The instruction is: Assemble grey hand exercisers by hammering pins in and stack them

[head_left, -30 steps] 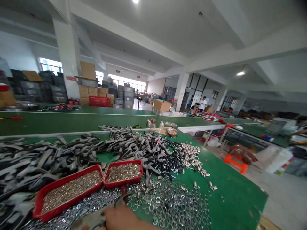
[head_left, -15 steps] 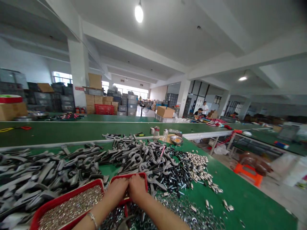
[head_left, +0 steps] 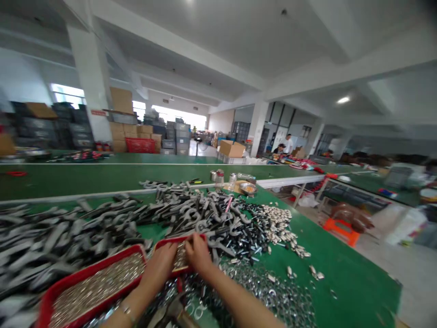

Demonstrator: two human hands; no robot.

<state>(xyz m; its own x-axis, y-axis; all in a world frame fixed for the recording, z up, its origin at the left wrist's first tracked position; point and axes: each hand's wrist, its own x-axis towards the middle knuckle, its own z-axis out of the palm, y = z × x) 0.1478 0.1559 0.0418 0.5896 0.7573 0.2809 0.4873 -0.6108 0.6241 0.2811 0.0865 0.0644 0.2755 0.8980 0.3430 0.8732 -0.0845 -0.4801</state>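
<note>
Both my hands reach into the smaller red tray [head_left: 164, 242], which holds small shiny metal parts. My left hand [head_left: 160, 266] lies over the tray's left half with its fingers curled down into the parts. My right hand [head_left: 197, 253] rests on the tray's right half, fingers bent into the parts. What the fingers pinch is hidden and blurred. A larger red tray [head_left: 64, 284] of the same kind of parts lies to the left. Loose metal rings [head_left: 273, 296] cover the green table near my right forearm.
A big heap of grey and black wrench-like handles [head_left: 102, 223] spreads across the green table [head_left: 341, 282]. Small silver sleeves [head_left: 283, 230] lie to the right, cups and a dish [head_left: 247, 187] behind. An orange stool [head_left: 341, 230] stands on the floor; people work at far tables.
One second ago only one hand showed at the bottom edge. Both hands then moved forward into the small red tray and stay there now. The camera has shifted slightly.
</note>
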